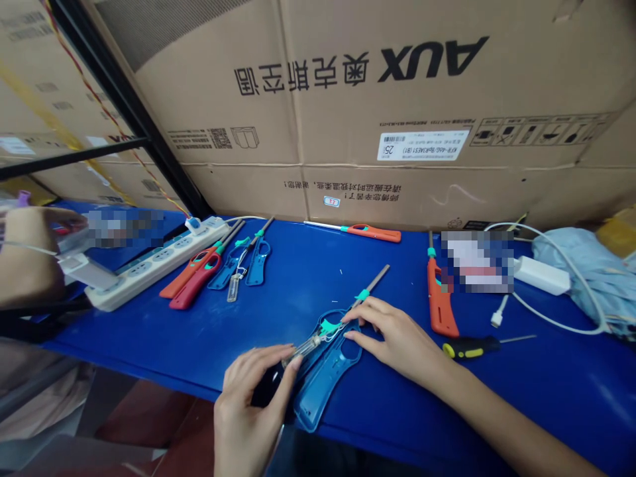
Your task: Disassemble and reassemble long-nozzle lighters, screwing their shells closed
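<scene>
From the head camera, an opened blue lighter shell [325, 377] lies on the blue worktable [546, 397], directly beneath both hands. The left hand [253, 397] is curled at the shell's near side, pinching a clear tube [303, 351] that lies over the shell's middle. The right hand [392, 338] is half-open, resting across the shell's upper end beside a teal clip [328, 326]. Red lighters [196, 281] lie well beyond the shell, and a yellow-handled screwdriver [470, 346] lies to its right.
</scene>
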Tool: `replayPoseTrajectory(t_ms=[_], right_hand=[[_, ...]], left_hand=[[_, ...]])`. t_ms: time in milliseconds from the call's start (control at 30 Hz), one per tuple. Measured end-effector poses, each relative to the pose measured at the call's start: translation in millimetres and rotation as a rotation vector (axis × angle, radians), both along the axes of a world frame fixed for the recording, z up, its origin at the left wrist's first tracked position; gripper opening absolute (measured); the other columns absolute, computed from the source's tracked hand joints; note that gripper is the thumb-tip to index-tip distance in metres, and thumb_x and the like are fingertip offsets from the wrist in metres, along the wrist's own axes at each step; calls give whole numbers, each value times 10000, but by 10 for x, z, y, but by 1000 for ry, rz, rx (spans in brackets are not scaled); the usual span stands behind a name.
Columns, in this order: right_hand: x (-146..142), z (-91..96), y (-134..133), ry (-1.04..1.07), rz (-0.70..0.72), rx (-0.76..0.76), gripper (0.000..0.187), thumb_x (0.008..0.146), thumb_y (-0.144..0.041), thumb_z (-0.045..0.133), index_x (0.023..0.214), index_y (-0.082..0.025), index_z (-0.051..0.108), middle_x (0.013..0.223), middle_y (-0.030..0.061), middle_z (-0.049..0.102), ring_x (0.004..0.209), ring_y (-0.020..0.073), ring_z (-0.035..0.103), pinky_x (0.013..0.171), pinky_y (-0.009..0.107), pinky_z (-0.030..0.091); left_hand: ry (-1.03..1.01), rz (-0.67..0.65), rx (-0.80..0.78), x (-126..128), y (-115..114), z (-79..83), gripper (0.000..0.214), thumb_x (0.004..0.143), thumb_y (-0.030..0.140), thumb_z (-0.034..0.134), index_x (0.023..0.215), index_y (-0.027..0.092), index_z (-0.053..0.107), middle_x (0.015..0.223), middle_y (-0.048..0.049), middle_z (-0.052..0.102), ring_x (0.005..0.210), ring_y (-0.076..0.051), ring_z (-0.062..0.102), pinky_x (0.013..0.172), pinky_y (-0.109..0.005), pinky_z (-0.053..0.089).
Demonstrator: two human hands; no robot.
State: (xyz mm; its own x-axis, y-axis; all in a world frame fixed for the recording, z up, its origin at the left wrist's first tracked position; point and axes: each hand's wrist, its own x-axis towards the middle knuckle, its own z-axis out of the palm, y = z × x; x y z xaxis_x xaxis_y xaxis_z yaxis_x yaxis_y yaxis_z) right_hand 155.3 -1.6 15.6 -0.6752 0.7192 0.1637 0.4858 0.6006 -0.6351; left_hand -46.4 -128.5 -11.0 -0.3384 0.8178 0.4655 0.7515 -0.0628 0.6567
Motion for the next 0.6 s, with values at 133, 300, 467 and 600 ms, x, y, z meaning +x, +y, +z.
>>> replayPoseTrajectory(t_ms=[133,300,467,600], right_hand=[[-7,7,47,-42,11,38,149,848,-265,615,995,-260,634,985,12,594,876,155,600,782,295,483],[-53,92,43,-59,36,91,160,847,-269,615,1003,-256,644,995,26,578,909,160,589,800,302,484],[-230,174,-43,-43,208,175,174,873,-275,581,1027,-286,663,1049,28,571,990,164,538,896,318,441],[-348,179,-73,-82,326,200,167,876,-303,579,998,-274,689,1082,32,584,1022,173,527,925,331,425]], left_hand=[[132,-25,-21,-13,9,9,118,793,350,670,892,286,675,977,-8,695,929,-233,610,861,-418,414],[210,-51,-63,-16,-14,29,137,792,362,663,910,292,663,1024,-12,682,954,-246,599,833,-429,432],[257,-109,-87,-40,-81,37,280,777,361,679,1040,287,614,1063,-23,671,999,-251,598,920,-468,421],[273,-125,-38,-83,-164,18,300,796,312,664,1085,279,591,1051,-24,671,1010,-232,609,951,-446,442]])
